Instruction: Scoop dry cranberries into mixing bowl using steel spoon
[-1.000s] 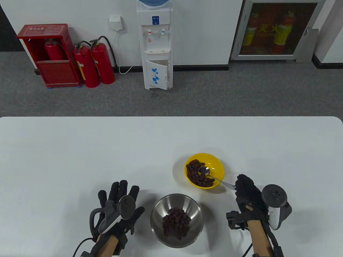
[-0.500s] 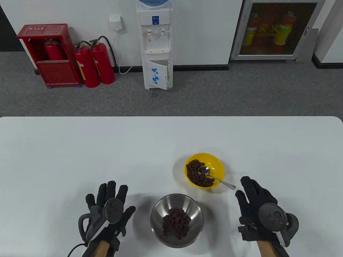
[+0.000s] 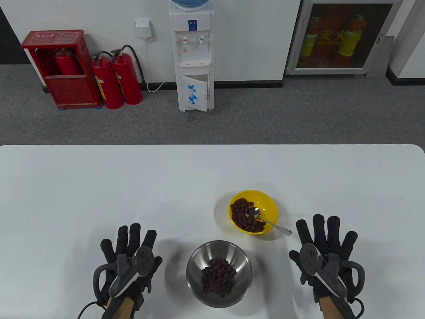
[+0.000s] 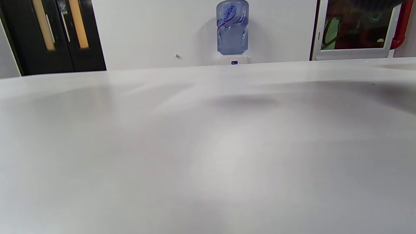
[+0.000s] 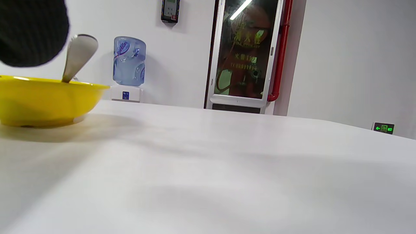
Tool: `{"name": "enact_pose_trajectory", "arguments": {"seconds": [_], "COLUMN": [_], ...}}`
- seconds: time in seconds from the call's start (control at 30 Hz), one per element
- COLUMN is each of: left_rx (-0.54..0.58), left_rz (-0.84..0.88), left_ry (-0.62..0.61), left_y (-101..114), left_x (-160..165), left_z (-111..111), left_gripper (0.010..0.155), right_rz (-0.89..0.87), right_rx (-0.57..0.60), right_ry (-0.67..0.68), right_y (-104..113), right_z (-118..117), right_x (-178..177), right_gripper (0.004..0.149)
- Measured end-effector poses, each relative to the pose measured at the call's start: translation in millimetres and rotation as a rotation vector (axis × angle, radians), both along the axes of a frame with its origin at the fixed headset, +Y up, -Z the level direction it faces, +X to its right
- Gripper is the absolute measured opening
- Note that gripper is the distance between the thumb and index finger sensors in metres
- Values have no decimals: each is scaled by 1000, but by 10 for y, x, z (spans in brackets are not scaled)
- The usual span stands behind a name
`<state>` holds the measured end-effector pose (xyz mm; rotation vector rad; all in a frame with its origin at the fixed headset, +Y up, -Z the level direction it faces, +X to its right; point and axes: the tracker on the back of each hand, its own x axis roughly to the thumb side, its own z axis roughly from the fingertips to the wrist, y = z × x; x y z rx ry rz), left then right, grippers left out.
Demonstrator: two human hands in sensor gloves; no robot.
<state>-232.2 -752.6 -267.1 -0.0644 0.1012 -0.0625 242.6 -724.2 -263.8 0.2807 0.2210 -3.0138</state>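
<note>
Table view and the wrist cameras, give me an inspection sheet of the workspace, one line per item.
Surface: white table, no spills seen.
Job's things: yellow bowl holds cranberries and the steel spoon, handle over its rim; mixing bowl holds more cranberries.
Clutter: nothing seen.
Grippers: left hand and right hand lie flat with fingers spread, holding nothing.
Cables: a cable trails from the left wrist.
Surroundings: water dispenser, fire extinguishers, red cabinet.
</note>
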Motion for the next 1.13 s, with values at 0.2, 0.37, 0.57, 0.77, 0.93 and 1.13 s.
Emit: {"name": "enact_pose_trajectory", "arguments": {"seconds": [0.2,0.37,0.57,0.77,0.93,1.13], "left_rx": [-5,-3,-5,-3,-7,-12], "left_rz": [-29,-19,-19,-19,-14,-3], "left_ry": [-6,-11,-22,-33,-36,-47], "left_y": [-16,-34,-47,-57,-60,-58], "left_x": [45,48,81,107,119,147], "left_z": [-5,-6,-6,-6,-4,-2], "left_gripper": [78,78,78,77,77,77], "right_rz": [-4,14,25,28,18,18], "right_rx": [-19,-11,-6,0,-14,-15], "right_ry": [27,42,69,81,93,102], "right_y": [1,6,7,10,-15,-29], "right_z": [3,18,26,31,28,26], "right_x": [-54,-100,-152,-182,-216,-242], "right_gripper": [93,93,93,92,91,91]}}
